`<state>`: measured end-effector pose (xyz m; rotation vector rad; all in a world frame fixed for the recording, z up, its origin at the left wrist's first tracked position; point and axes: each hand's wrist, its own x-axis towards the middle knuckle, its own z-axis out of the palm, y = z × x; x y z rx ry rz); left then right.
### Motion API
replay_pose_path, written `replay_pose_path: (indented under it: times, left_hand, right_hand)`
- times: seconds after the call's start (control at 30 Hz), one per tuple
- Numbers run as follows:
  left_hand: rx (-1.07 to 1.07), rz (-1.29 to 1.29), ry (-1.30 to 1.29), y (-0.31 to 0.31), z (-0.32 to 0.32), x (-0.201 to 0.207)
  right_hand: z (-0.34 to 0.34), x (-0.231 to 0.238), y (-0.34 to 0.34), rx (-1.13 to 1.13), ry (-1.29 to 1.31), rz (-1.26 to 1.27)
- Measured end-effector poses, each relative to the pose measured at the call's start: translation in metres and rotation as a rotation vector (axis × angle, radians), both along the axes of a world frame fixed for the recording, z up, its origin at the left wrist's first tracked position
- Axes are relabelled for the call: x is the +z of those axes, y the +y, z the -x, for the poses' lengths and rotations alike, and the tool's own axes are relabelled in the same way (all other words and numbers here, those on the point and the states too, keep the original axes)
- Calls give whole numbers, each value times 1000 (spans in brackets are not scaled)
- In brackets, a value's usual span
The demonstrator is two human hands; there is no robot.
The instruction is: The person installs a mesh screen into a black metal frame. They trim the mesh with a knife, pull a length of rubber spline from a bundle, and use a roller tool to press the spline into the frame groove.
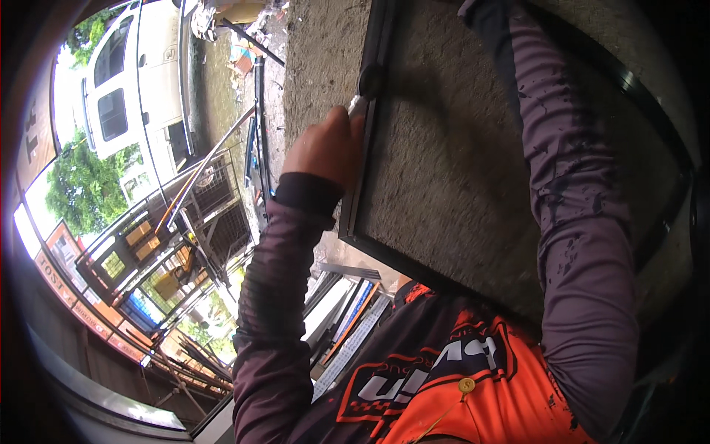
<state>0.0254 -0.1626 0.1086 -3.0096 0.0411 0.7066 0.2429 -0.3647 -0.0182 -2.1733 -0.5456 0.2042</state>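
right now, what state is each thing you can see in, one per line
Bare left hand: closed, gripping
Light-handled tool with dark round head: held in that hand
Straight-edged black frame: set against rough grey concrete
Dusky purple left sleeve with black cuff: pulled down to the wrist
White van: outside; can't tell whether doors are closed

Right hand's off the top edge, bare left hand (323,150) half hides its short whitish-handled tool (358,107)

The dusty purple right sleeve (569,163) runs out of shot up there, so no clue what that hand's doing. The left fist covers most of the handle, and the dark rounded tool head (368,80) kinda blurs into the black straight-sided frame (353,211), itself cropped up top. Boxy white van (160,74) gets clipped too, and the pale litter scraps (244,55) are too tiny to ID.
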Motion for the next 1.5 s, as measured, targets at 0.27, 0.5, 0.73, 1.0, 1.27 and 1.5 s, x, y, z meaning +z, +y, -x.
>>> replay_pose_path:
  times: [0.27,0.5,0.73,1.0,1.27,1.5]
  left_hand:
    - [-87,-56,-81,-30,-74,-16]
    - [-116,-96,3,-43,-119,-24]
    - [-24,-74,24,-35,-109,-23]
    - [191,-12,14,-45,-127,-42]
    - [5,512,-586,51,3,-48]
    - [323,156,-549,170,133,-68]
  right_hand:
    - [-1,-3,-6,-86,20,-156]
    - [-4,-5,-1,-98,57,-218]
    - [2,-14,7,-27,-63,-175]
    - [-18,-11,9,115,8,-47]
    - [193,111,-99,-229,-159,-327]
    - [530,1,-291,-1339,-196,17]
